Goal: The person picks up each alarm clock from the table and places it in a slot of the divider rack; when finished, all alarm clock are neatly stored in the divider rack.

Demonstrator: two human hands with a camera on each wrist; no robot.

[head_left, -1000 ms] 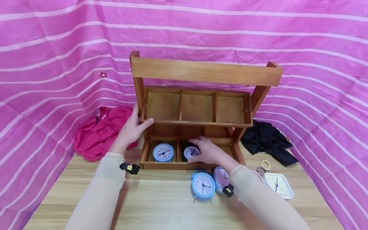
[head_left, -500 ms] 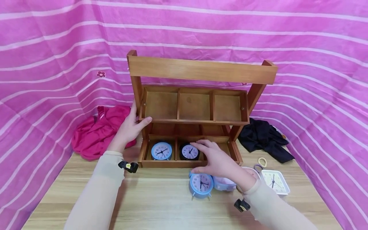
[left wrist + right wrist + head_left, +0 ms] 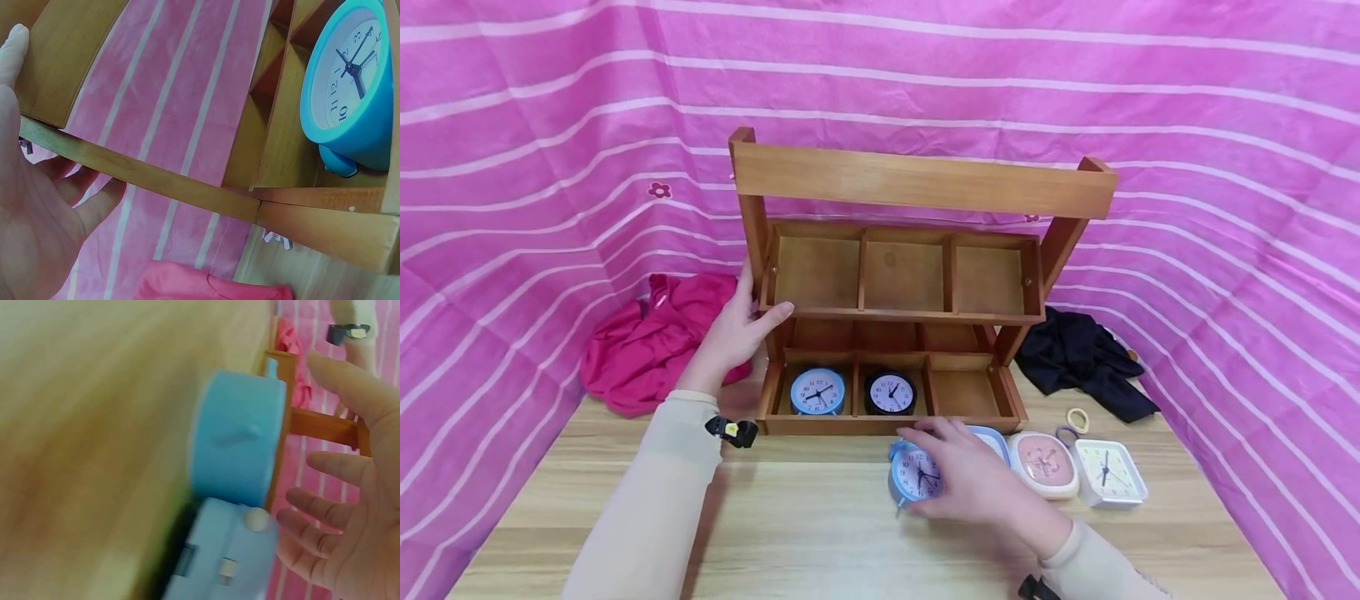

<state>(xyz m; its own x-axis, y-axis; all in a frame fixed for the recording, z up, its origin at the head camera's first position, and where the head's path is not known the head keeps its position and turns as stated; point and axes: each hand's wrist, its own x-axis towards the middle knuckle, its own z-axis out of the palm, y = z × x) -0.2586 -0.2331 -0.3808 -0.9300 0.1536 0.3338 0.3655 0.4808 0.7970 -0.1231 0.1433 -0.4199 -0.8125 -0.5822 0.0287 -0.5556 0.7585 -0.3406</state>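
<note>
My left hand [image 3: 733, 333] holds the left side of a two-tier wooden rack [image 3: 925, 179]. In the left wrist view the thumb [image 3: 15, 53] lies on the front and the fingers go behind the upright. A blue round alarm clock [image 3: 817, 392] sits in the lower tier's left compartment, a black one [image 3: 891, 392] in the middle one. My right hand [image 3: 973, 475] hovers over another blue twin-legged alarm clock [image 3: 913, 473] on the table, partly covering it. In the right wrist view its fingers are spread, apart from that clock [image 3: 237, 437].
Right of that clock stand a blue-rimmed clock [image 3: 992, 437], partly hidden, a pink-and-white one [image 3: 1045, 465] and a white square one [image 3: 1108, 473]. Hair ties [image 3: 1077, 420] lie behind. Crumpled pink cloth [image 3: 658, 346] is left of the rack, black cloth [image 3: 1078, 362] right.
My right hand has let go of the black clock in the middle compartment and moved down and right to the blue clock on the table. The left hand keeps its hold on the rack.
</note>
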